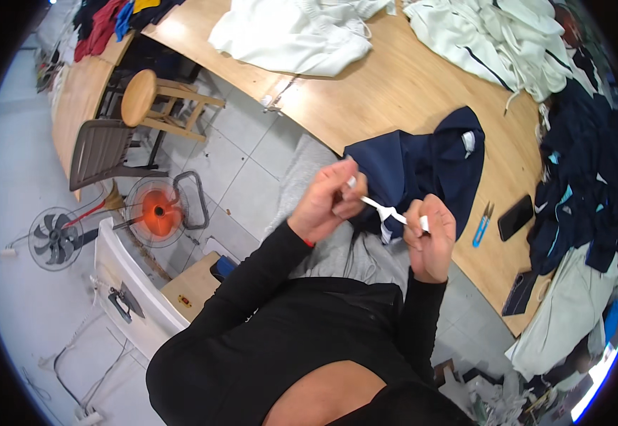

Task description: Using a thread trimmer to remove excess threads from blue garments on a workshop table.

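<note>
Between my two hands stretches a white cord with a knot or loop at its middle. My left hand pinches one side of it, and my right hand pinches the other, with fingers curled in. Small white patches show at the fingers of both hands; whether they are tape or cord, I cannot tell. Just beyond the hands, a navy garment with a white label lies folded on the table edge and hangs toward my lap. Part of it is hidden behind my hands.
On the wooden table lie blue-handled thread snips, a black phone and a dark fabric piece. White garments and a navy pile lie farther off. Left are a stool, a fan and an iron.
</note>
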The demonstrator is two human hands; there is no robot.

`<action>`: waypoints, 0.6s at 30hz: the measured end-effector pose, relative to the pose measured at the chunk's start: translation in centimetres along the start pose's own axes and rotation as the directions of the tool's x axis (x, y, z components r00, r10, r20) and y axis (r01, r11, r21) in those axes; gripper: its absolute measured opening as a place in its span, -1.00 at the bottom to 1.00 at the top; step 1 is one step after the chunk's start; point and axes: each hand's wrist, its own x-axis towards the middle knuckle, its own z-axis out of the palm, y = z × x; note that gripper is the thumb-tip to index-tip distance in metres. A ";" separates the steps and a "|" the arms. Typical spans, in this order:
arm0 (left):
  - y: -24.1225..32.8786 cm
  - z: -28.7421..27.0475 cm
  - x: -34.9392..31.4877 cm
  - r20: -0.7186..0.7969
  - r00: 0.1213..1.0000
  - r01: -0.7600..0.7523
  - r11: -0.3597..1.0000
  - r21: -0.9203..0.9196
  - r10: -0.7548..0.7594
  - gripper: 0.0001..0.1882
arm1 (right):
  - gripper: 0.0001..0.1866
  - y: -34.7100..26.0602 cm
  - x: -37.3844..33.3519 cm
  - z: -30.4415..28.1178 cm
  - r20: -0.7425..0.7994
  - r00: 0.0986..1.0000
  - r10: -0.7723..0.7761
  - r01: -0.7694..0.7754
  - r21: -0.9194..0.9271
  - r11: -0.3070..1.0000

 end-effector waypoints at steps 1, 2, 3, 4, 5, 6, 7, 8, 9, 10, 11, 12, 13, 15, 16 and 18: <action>1.6 -0.7 0.0 -0.029 0.998 -0.057 0.993 0.102 0.060 -0.58 | -0.58 -0.1 0.1 -0.6 -0.008 1.000 0.005 -0.004 0.063 0.998; 2.5 -1.0 -0.1 -0.052 0.991 -0.107 0.973 0.203 0.120 -0.56 | -0.58 0.2 0.2 -0.9 0.002 1.000 0.005 -0.005 0.063 0.998; 2.3 -1.0 -0.3 -0.125 0.984 -0.095 0.968 0.232 0.127 -0.54 | -0.57 0.5 0.3 -1.1 -0.027 0.999 0.040 -0.039 0.024 0.999; 2.2 -0.8 -0.3 -0.124 0.983 -0.100 0.967 0.236 0.132 -0.54 | -0.57 0.6 0.4 -1.1 -0.057 0.996 0.074 -0.075 -0.014 0.997; 1.9 -0.5 -0.1 -0.148 0.980 -0.085 0.959 0.272 0.129 -0.59 | -0.57 0.6 0.7 -0.9 -0.079 0.994 0.079 -0.082 -0.044 0.996; 1.7 -0.3 -0.1 -0.172 0.977 -0.067 0.950 0.306 0.125 -0.64 | -0.57 0.4 0.9 -0.9 -0.078 0.994 0.075 -0.078 -0.045 0.996; 1.8 0.6 -0.2 -0.169 0.978 -0.063 0.950 0.307 0.119 -0.64 | -0.61 0.2 0.9 -1.1 -0.078 0.997 0.010 -0.024 -0.180 0.983; 1.8 1.9 -0.5 -0.097 0.995 0.061 0.904 0.423 -0.022 -0.71 | -0.65 -0.1 0.8 -1.1 -0.071 0.996 -0.052 0.027 -0.315 0.949; 1.8 2.6 -0.6 -0.041 0.984 0.166 0.827 0.538 -0.171 -0.73 | -0.65 -0.4 0.6 -1.0 -0.078 0.995 -0.055 0.028 -0.317 0.948; 1.4 2.9 0.0 0.122 0.960 0.134 0.795 0.592 -0.252 -0.65 | -0.74 -0.8 0.7 -0.6 -0.020 0.993 -0.120 0.099 -0.430 0.897; 0.7 3.5 -0.1 0.091 0.939 0.204 0.750 0.630 -0.332 -0.66 | -0.83 -1.3 0.7 -0.1 0.044 0.983 -0.176 0.172 -0.533 0.829; -0.1 4.2 -0.3 0.056 0.912 0.271 0.697 0.663 -0.407 -0.67 | -0.83 -2.1 0.6 0.5 0.048 0.983 -0.178 0.176 -0.534 0.827; -0.6 4.1 0.2 0.122 0.918 0.141 0.598 0.789 -0.377 -0.72 | -0.91 -3.0 0.2 1.5 0.102 0.973 -0.206 0.220 -0.669 0.710; -1.5 4.2 0.7 0.136 0.929 0.044 0.470 0.881 -0.343 -0.79 | -0.85 -3.3 0.2 2.4 0.219 0.929 -0.299 0.345 -0.803 0.485; -2.2 3.9 0.9 0.141 0.927 0.043 0.471 0.881 -0.348 -0.79 | -0.85 -3.0 0.0 3.2 0.215 0.929 -0.302 0.343 -0.806 0.482; -3.3 2.6 1.2 -0.088 0.973 0.208 0.642 0.738 -0.214 -0.72 | -0.80 -2.4 -0.1 4.7 0.072 0.830 -0.553 0.318 -0.875 0.365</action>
